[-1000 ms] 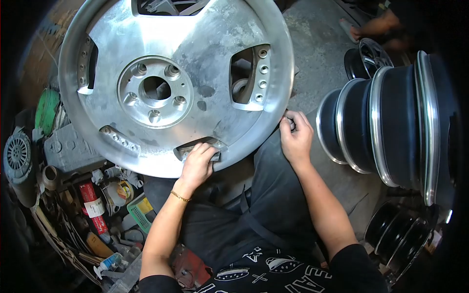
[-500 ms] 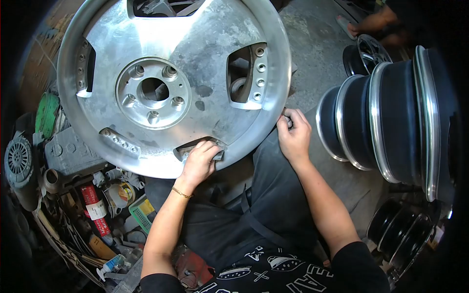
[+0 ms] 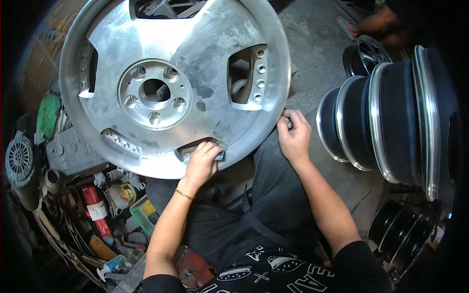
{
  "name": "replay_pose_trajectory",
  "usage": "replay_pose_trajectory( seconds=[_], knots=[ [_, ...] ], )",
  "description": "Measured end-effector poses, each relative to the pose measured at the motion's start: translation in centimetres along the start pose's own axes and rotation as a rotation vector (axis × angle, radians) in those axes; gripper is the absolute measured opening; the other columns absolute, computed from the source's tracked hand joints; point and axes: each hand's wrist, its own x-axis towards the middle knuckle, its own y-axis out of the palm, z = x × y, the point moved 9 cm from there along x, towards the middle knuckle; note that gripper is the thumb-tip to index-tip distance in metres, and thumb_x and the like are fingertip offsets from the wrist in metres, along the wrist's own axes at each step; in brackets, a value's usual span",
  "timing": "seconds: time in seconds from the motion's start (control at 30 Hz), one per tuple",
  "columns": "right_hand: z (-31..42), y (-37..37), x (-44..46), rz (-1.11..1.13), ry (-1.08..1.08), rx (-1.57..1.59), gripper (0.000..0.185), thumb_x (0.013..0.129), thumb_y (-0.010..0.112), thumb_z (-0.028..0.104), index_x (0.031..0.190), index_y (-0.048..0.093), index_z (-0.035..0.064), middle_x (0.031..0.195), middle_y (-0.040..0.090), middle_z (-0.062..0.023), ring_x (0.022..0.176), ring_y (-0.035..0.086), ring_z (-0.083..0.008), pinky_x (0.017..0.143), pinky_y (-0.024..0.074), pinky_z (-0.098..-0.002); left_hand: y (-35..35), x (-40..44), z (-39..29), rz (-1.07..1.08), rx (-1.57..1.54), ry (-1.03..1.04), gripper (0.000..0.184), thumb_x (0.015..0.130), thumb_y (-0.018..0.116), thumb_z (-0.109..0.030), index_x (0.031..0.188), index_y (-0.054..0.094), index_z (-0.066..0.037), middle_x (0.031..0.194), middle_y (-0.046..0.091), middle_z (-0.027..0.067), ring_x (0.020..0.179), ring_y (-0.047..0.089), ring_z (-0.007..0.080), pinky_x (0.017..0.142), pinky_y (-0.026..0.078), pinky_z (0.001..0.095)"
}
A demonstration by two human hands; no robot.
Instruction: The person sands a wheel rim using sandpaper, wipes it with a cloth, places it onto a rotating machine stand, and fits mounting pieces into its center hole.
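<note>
A large bare-metal wheel rim fills the upper left, its face turned up toward me. It has a ring of bolt holes round the centre bore and several openings near its edge. My left hand is closed at the lowest opening, with its fingers bent into it. They pinch a small grey piece of sandpaper against the opening's edge; most of it is under the fingers. At the lower right of the wheel, my right hand is closed with curled fingers on the outer lip.
Polished rim barrels stand in a row at the right, with black wheels below them. Cluttered tools and parts, including a red-and-white roll and a green coil, lie left. Another person's foot shows at top right.
The wheel rim and my left hand appear shifted very slightly right. My left fingers are still at the same opening, and my right hand holds its place on the lip.
</note>
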Motion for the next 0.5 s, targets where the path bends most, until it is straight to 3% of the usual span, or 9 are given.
replay_pose_trajectory(
  seconds=[0.17, 0.4, 0.5],
  knots=[
    [0.2, 0.0, -0.1, 0.005, -0.01, -0.018, 0.011, 0.081, 0.062, 0.006, 0.088, 0.067, -0.0006, 0.076, 0.059, -0.0111, 0.06, 0.055, -0.0208, 0.058, 0.0457, -0.0331, 0.2, 0.3, -0.4, -0.044, -0.018, 0.005, 0.041, 0.059, 0.063, 0.009, 0.097, 0.063, -0.004, 0.093, 0.061, 0.0127, 0.091, 0.057, 0.0356, 0.08, 0.048, 0.0423],
    [-0.3, -0.4, -0.1, -0.022, -0.013, 0.024, 0.011, 0.081, 0.062, 0.006, 0.088, 0.067, -0.0002, 0.076, 0.06, -0.0112, 0.059, 0.055, -0.0212, 0.059, 0.0461, -0.0334, 0.3, -0.7, 0.4, 0.087, 0.064, -0.018, 0.034, 0.063, 0.06, 0.008, 0.096, 0.06, -0.002, 0.091, 0.057, 0.0135, 0.091, 0.055, 0.0347, 0.08, 0.049, 0.0426],
    [-0.3, 0.1, -0.1, 0.002, 0.003, -0.011, 0.011, 0.081, 0.061, 0.007, 0.088, 0.067, -0.0004, 0.076, 0.06, -0.0113, 0.059, 0.055, -0.021, 0.059, 0.0462, -0.0334, 0.0, 0.7, -1.0, -0.025, 0.008, 0.015, 0.037, 0.061, 0.06, 0.01, 0.096, 0.062, -0.003, 0.093, 0.06, 0.013, 0.091, 0.056, 0.0352, 0.08, 0.048, 0.0423]
  ],
)
